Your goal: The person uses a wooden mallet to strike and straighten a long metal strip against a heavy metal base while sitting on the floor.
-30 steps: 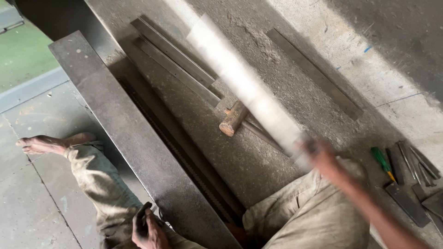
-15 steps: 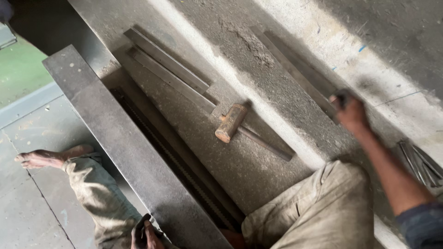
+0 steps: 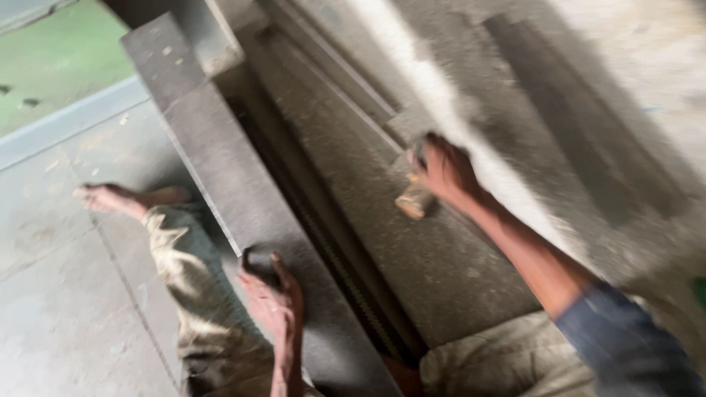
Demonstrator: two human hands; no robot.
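The right hand (image 3: 443, 170) wraps around a wooden hammer handle (image 3: 413, 202) on the dusty floor (image 3: 441, 265). The left hand (image 3: 273, 294) rests on a long metal beam (image 3: 220, 184), maybe holding something small and dark; it is too blurry to tell.

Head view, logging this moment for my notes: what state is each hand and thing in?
Right hand: closed around the hammer's wooden handle.
Hammer: gripped, lying low on the gritty floor; blurred.
Left hand: resting on the long metal beam, holding a small dark object.
Metal beam: lying flat along the floor.
Flat metal strips: lying side by side on the floor.
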